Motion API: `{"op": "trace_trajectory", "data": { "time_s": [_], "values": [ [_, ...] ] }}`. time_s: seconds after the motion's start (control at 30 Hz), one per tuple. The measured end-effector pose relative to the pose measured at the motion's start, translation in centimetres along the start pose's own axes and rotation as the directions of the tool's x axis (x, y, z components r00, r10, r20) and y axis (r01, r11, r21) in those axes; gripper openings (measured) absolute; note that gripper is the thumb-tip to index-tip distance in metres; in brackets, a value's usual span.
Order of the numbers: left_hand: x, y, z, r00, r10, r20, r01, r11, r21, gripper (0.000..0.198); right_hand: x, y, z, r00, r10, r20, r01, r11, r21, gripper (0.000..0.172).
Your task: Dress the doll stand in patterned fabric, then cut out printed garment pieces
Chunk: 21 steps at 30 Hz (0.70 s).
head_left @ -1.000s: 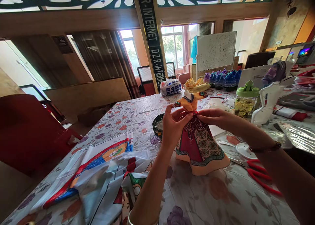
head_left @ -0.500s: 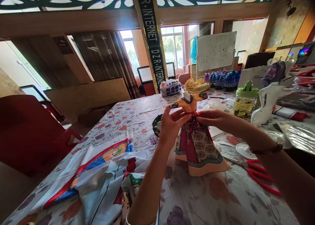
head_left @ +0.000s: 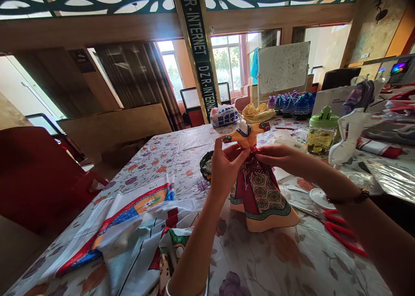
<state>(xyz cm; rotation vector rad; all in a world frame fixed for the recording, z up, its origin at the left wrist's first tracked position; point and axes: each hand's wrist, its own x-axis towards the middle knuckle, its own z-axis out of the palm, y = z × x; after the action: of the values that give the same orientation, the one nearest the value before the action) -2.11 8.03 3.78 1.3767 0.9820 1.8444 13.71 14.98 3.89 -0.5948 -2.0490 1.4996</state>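
Ok so your L hand and R hand were both at the waist of the mini dress, thumbs and fingertips pinched in close w/ barely any gap, cloth held b/w them. Neither palm was wrapped round it, fingertips only. Looked to me like you were fiddling w/ the red waist tie, prob tying or straightening it, tho your fingers hid the actual knot (if there was one), so can't say for sure.

Next move imo called for one hand pinning the waist while the other did the fine work, nice & light so the bodice didn't twist vs. the skirt.

The dress itself: upright w/ a bit of a lean, right in front of you over the floral tablecloth. Couldn't tell if the hem was fully resting on it. Orange top, sleeves stuck straight out w/ dark patterned cuffs, patterned collar, white neck piece poking out up top. Skirt flared out: maroon panel, round medallion print, dark Greek-key type band, plain orange hem. Thin dangly trim hung down the front. Looked stiff enough to hold its shape tbh.

Further out: dark basket just beyond your L hand, red-handled scissors and a white disc under your R forearm, white mannequin form past that, plus crumpled printed fabric off to your left.
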Motion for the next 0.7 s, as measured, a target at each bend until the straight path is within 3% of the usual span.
{"op": "trace_trajectory", "data": {
  "time_s": [0.5, 0.7],
  "values": [
    [0.6, -1.0, -1.1, 0.997, -0.069, 0.036, 0.069, 0.998, -0.005, 0.041, 0.1, -0.1, 0.4, 0.993, -0.052, 0.110, 0.046, 0.997, 0.056, 0.047],
    [0.6, -0.7, -1.9, 0.954, -0.184, 0.235, 0.182, 0.983, 0.029, 0.043, -0.4, 0.5, -1.0, 0.987, -0.042, 0.155, 0.039, 0.999, 0.025, 0.047]
  ]
}}
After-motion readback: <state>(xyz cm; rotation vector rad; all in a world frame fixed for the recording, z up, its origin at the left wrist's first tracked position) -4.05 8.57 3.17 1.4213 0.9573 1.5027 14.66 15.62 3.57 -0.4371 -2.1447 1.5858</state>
